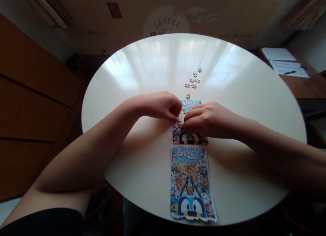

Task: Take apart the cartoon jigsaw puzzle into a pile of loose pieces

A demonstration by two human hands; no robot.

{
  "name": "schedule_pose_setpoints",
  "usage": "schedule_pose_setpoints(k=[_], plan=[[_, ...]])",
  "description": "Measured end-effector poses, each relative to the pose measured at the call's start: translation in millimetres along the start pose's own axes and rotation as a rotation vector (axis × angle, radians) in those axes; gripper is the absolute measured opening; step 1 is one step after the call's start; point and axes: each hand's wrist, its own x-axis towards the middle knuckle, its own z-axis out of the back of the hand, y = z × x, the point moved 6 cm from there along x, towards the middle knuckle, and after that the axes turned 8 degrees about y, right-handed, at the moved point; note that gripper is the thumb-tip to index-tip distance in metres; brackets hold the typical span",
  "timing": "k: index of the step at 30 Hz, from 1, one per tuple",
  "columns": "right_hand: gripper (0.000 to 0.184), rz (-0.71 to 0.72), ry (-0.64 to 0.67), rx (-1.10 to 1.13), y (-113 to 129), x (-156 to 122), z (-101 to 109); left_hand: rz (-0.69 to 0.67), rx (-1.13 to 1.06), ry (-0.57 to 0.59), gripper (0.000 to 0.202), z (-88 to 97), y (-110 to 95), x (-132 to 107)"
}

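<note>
Head view: the left hand (163, 105) is pinching its fingertips together at the 9 o'clock edge of the puzzle (189, 138). Whether a piece sits between them is too small to tell. The right hand (207, 120) is curling over the puzzle's middle, fingers bent down onto it, probably pinning it flat; I cannot tell its grip. The puzzle is lying mid-table (142, 66), with the print (191, 181) just at its 6 o'clock, likely for matching. Loose pieces (193, 81) are lying at 12 o'clock, probably kept within reach.
</note>
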Motion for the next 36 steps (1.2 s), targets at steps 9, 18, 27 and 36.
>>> schedule_pose_setpoints(k=[9, 18, 27, 36], plan=[[0.020, 0.021, 0.006, -0.056, 1, 1, 1, -0.011, -0.006, -0.008, 0.008, -1.1, 3, -1], [0.030, -0.071, 0.177, 0.205, -11, -5, -2, -0.004, 0.053, -0.017, 0.019, -2.0, -4, 0], [0.038, -0.122, 0.084, 0.317, -43, -21, 16, 0.004, 0.089, -0.014, 0.020, -1.4, -6, -1], [0.039, -0.077, 0.188, 0.291, -27, -14, 8, 0.033, 0.105, -0.022, 0.019, -1.3, -7, 0]])
